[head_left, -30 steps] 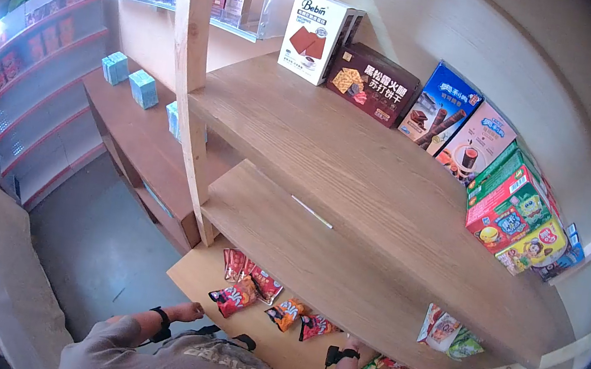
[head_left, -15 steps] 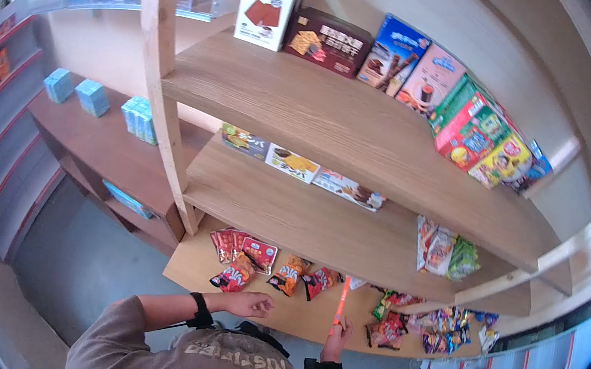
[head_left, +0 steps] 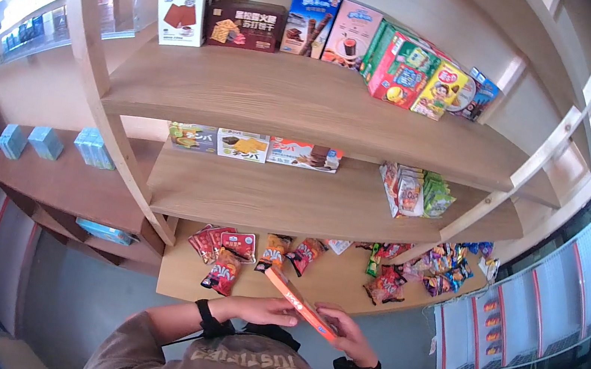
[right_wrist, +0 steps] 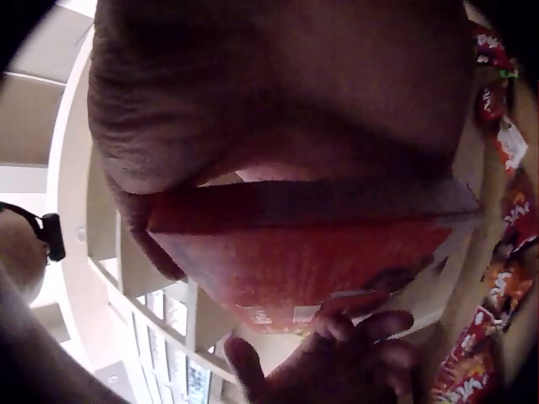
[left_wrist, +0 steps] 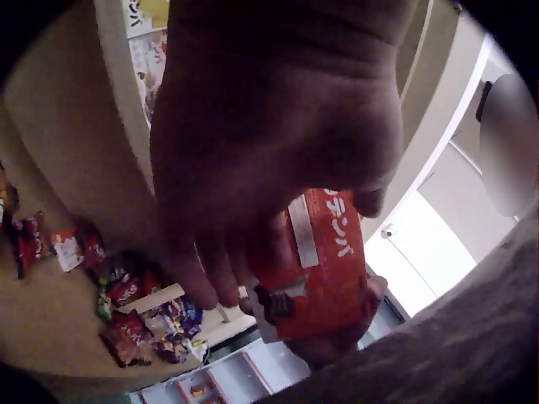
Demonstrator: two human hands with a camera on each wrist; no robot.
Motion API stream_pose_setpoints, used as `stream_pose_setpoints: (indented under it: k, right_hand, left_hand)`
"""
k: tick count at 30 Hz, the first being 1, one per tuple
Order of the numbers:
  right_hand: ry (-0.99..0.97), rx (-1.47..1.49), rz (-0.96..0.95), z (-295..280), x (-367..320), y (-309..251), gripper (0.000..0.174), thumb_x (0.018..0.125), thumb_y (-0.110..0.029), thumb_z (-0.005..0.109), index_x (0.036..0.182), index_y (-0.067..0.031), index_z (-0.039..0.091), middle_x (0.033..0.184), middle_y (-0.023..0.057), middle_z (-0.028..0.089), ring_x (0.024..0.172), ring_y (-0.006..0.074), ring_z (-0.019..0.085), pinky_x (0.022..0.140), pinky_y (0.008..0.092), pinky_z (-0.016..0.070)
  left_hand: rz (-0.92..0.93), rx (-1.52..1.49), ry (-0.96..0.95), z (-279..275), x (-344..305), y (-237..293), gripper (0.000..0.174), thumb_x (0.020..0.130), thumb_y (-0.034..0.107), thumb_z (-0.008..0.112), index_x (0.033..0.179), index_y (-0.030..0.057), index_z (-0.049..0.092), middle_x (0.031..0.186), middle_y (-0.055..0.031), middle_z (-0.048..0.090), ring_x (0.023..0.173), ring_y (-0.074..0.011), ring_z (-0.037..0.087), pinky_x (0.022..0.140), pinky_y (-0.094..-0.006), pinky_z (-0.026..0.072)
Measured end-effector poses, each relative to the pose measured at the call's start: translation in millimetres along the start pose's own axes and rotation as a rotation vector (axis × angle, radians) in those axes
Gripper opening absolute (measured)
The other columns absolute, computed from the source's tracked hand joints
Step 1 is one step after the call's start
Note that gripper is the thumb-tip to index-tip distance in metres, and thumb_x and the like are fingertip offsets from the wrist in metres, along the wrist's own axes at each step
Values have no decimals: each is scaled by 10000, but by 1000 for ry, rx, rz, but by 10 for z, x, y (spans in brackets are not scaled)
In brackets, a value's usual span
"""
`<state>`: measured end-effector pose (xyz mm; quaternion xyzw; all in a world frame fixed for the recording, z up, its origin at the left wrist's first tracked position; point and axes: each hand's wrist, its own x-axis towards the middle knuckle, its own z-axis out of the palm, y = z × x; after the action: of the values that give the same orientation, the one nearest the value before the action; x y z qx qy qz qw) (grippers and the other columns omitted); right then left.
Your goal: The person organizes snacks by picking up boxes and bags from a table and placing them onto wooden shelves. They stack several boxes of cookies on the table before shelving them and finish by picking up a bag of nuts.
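A flat orange-red snack box (head_left: 301, 306) with white lettering tilts in front of the person's chest. The right hand (head_left: 348, 334) grips its near end, the thumb on one side. In the right wrist view, the box (right_wrist: 312, 261) spans below the right hand (right_wrist: 286, 93). Beside the box is the left hand (head_left: 259, 310), fingers extended and its fingertips close to the face of the box. From the left wrist view, the left hand (left_wrist: 278, 109) partly covers the box (left_wrist: 324, 278), and its fingers point downward.
Behind stands a wooden shelf (head_left: 306, 110) with boxed biscuits on the top board. Three snack boxes (head_left: 242, 145) and several bags (head_left: 411, 192) occupy the middle board. Snack packets (head_left: 223, 272) lie on the low table (head_left: 183, 286). A white rack (head_left: 519, 314) stands at right.
The right hand has come out from under the shelf with the snack box. The box has gone from upright to tilted, and it and the left hand are now together. The head view has turned.
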<state>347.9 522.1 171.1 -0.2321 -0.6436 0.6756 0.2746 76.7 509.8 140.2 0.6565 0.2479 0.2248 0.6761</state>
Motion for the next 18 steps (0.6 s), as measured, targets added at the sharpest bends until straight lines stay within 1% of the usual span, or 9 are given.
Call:
stream_pose_setpoints:
  k: [2, 4, 5, 8, 9, 10, 14, 16, 18]
  right_hand:
    - [-52, -56, -37, 109, 86, -220, 632, 746, -198, 674, 1323, -68, 452, 1387, 161, 366, 1318, 301, 339, 1078, 413, 283]
    - [-76, -392, -191, 213, 202, -385, 628, 741, -231, 712, 1304, -74, 484, 1425, 177, 313, 1344, 328, 286, 1092, 441, 251]
    - [-70, -380, -186, 239, 281, -403, 628, 741, -231, 712, 1304, -74, 484, 1425, 177, 313, 1344, 328, 286, 1092, 441, 251]
    - [-33, -486, -304, 276, 507, -394, 632, 734, -264, 737, 1293, -83, 502, 1442, 182, 282, 1345, 347, 274, 1093, 455, 240]
    - [-28, -589, -348, 272, 591, -395, 629, 733, -261, 739, 1289, -86, 506, 1439, 184, 284, 1343, 349, 277, 1093, 454, 242]
    - [-24, -692, -392, 260, 665, -390, 625, 731, -258, 741, 1286, -89, 509, 1436, 186, 287, 1340, 352, 280, 1092, 454, 244]
    - [-52, -698, -416, 139, 889, -299, 583, 753, -218, 723, 1278, -87, 507, 1436, 185, 291, 1334, 350, 295, 1090, 449, 251]
    - [-20, -597, -471, 21, 987, -223, 560, 771, -165, 700, 1284, -81, 491, 1439, 177, 301, 1326, 334, 311, 1084, 440, 261]
    - [45, -571, -461, -147, 1074, -246, 596, 777, -132, 690, 1313, -54, 443, 1432, 168, 327, 1314, 315, 337, 1064, 425, 293]
  left_hand:
    - [-17, 3, 26, 35, -46, 201, 631, 940, 483, 477, 1388, 60, 345, 1314, -135, 467, 1185, -237, 472, 988, -360, 388]
    - [155, 154, 201, 67, -54, 231, 676, 922, 514, 491, 1384, 45, 339, 1308, -132, 466, 1209, -244, 453, 997, -368, 379]
    - [195, 148, 243, 82, -66, 319, 559, 916, 378, 574, 1308, 9, 422, 1313, -151, 466, 1235, -240, 428, 1031, -384, 352]
    - [240, -11, 397, 118, -12, 238, 557, 891, 321, 622, 1304, 8, 418, 1292, -143, 483, 1223, -243, 443, 1025, -380, 361]
    - [292, -32, 443, 101, 12, 260, 547, 882, 235, 630, 1318, 9, 390, 1288, -123, 477, 1211, -233, 453, 1013, -361, 373]
    - [277, -38, 443, 88, 28, 270, 547, 882, 235, 630, 1318, 9, 390, 1288, -123, 477, 1211, -233, 453, 1013, -361, 373]
    - [346, -23, 952, -8, 86, 166, 502, 887, 60, 545, 1332, 13, 316, 1238, -101, 477, 1176, -178, 457, 990, -337, 391]
    - [308, -66, 1009, -132, 93, 295, 434, 903, 44, 525, 1297, 1, 350, 1198, -90, 504, 1105, -143, 493, 936, -300, 428]
    - [207, 43, 1051, -295, 59, 338, 374, 906, 70, 540, 1254, -5, 425, 1044, -85, 591, 954, -143, 579, 822, -292, 482]
